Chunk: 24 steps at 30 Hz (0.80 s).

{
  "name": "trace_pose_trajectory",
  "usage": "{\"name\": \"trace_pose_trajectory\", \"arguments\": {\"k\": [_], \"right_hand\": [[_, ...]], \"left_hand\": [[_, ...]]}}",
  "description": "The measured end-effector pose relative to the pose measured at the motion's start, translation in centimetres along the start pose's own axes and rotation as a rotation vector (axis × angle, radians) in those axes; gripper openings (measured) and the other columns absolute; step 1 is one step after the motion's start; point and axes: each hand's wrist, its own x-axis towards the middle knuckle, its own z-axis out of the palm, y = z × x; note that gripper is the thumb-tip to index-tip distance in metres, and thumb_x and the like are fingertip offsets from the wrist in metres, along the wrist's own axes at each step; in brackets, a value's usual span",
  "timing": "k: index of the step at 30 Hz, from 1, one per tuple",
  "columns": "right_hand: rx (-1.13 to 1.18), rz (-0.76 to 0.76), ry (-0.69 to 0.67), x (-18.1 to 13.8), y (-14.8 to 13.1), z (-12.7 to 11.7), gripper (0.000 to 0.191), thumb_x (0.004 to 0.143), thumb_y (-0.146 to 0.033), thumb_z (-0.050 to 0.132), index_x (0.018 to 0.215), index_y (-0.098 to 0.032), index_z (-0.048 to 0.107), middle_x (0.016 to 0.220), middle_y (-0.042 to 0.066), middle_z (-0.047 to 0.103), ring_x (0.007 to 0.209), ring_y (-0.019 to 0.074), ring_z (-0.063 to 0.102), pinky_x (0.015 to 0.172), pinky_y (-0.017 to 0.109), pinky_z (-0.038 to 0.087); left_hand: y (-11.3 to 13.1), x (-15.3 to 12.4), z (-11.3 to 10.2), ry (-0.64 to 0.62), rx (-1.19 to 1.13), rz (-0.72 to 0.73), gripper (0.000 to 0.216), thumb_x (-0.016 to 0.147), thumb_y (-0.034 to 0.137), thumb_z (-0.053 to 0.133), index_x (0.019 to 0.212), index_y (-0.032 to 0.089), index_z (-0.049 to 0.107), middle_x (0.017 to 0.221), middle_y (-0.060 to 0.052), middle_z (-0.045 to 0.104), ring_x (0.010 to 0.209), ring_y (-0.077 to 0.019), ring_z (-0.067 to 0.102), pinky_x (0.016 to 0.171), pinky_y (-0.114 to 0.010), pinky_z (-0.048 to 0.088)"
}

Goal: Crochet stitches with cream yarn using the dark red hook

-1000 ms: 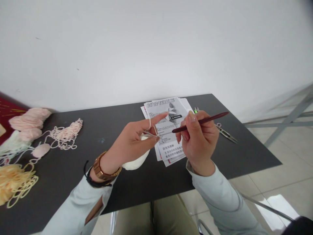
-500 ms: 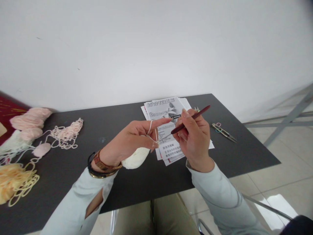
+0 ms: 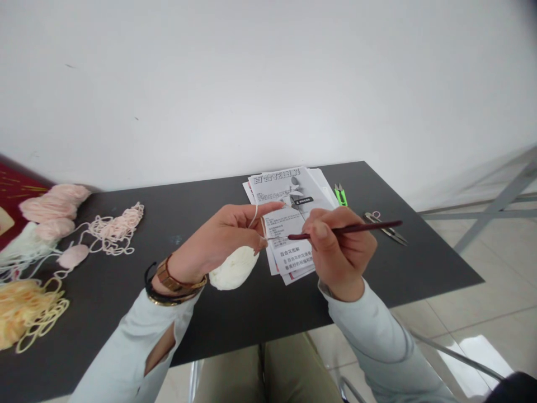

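My left hand (image 3: 229,238) hovers over the black table (image 3: 201,313), index finger stretched out with a strand of cream yarn (image 3: 255,215) looped over it, thumb and other fingers pinched on the strand. Under that hand lies a cream yarn ball (image 3: 235,268). My right hand (image 3: 339,249) grips a dark red crochet hook (image 3: 348,229) held nearly level, its metal tip meeting the yarn at my left fingertips. Printed instruction sheets (image 3: 289,218) lie beneath both hands.
Green thread snips (image 3: 341,194) and small metal scissors (image 3: 385,226) lie right of the sheets. Pink yarn balls (image 3: 50,210), a loose pink tangle (image 3: 115,226) and a yellow yarn heap (image 3: 29,310) sit at the table's left. A white wall stands behind; tiled floor and metal legs show right.
The crochet hook has swung from tilted up to nearly level, and its tip has come up to the yarn at my left fingertips. My right hand has dropped slightly.
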Motion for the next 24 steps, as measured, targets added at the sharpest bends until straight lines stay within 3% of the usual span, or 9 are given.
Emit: {"name": "trace_pose_trajectory", "arguments": {"k": [5,9,14,18,21,24], "right_hand": [[-0.171,-0.15,-0.03,-0.6,0.6,-0.1,0.025,0.083,-0.042,0.07,0.066,-0.026,0.058,0.052,-0.004,0.049,0.045,0.0139,0.045,0.045,0.032,0.036],[-0.146,-0.126,0.025,-0.4,0.6,0.0,0.028,0.084,-0.042,0.069,0.065,-0.026,0.056,0.052,-0.005,0.047,0.045,0.0132,0.044,0.045,0.031,0.036],[0.047,0.069,0.112,0.3,0.3,0.4,0.026,0.088,-0.033,0.067,0.068,-0.023,0.055,0.054,-0.006,0.048,0.042,0.0069,0.035,0.041,0.023,0.027],[0.174,0.287,0.103,1.3,0.4,0.4,0.032,0.086,-0.035,0.07,0.065,-0.022,0.05,0.052,-0.008,0.049,0.038,0.0039,0.028,0.035,0.02,0.018],[0.235,0.399,0.104,1.8,0.4,0.4,0.038,0.083,-0.038,0.072,0.063,-0.021,0.045,0.05,-0.01,0.046,0.036,0.0028,0.024,0.033,0.018,0.017],[0.269,0.493,0.1,2.1,0.5,0.4,0.042,0.081,-0.038,0.074,0.062,-0.021,0.041,0.045,-0.012,0.038,0.034,0.0024,0.02,0.033,0.017,0.016]], "left_hand": [[-0.2,0.4,0.2,0.108,0.038,0.09,0.064,0.063,0.0,0.061,0.126,0.013,0.067,0.057,0.007,0.058,0.052,-0.007,0.046,0.052,-0.021,0.032],[-0.5,0.7,0.2,0.106,0.056,0.135,0.062,0.065,0.001,0.061,0.124,0.016,0.068,0.057,0.006,0.06,0.053,-0.0081,0.047,0.052,-0.022,0.033],[-0.4,0.6,0.2,0.059,0.001,0.117,0.054,0.063,0.0,0.063,0.113,0.018,0.073,0.056,0.007,0.06,0.048,-0.007,0.044,0.052,-0.023,0.032],[-0.2,0.5,0.4,0.015,-0.039,0.111,0.05,0.062,0.0,0.065,0.108,0.019,0.073,0.056,0.007,0.058,0.052,-0.0091,0.049,0.058,-0.025,0.036],[-0.2,0.5,0.4,-0.007,0.015,0.147,0.019,0.063,0.001,0.066,0.072,0.017,0.072,0.061,0.002,0.061,0.067,-0.0147,0.058,0.064,-0.027,0.038],[-0.3,0.6,0.2,-0.032,0.039,0.171,0.017,0.063,0.002,0.067,0.055,0.017,0.064,0.064,0.0,0.063,0.069,-0.0145,0.058,0.068,-0.028,0.039]]}}
